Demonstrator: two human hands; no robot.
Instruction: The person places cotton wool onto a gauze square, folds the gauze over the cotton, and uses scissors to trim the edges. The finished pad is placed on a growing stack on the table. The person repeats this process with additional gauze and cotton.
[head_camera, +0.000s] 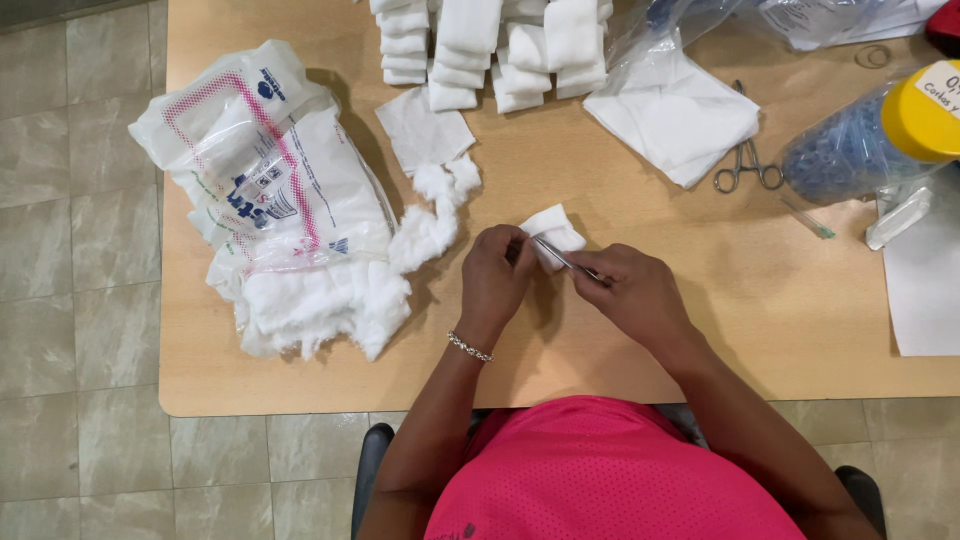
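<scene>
Cotton wad (425, 232) beside gauze stacks (490, 45)

We wear a bright pink mesh-textured top (600, 470) with short sleeves, leaving both forearms bare. A thin silver beaded bracelet (468, 347) circles our left wrist; our right wrist carries nothing.

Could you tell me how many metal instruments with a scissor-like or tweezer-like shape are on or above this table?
2: tweezers held in the right hand against the white gauze piece, and ring-handled forceps lying beside the unfolded gauze. Others may be hidden.
</scene>
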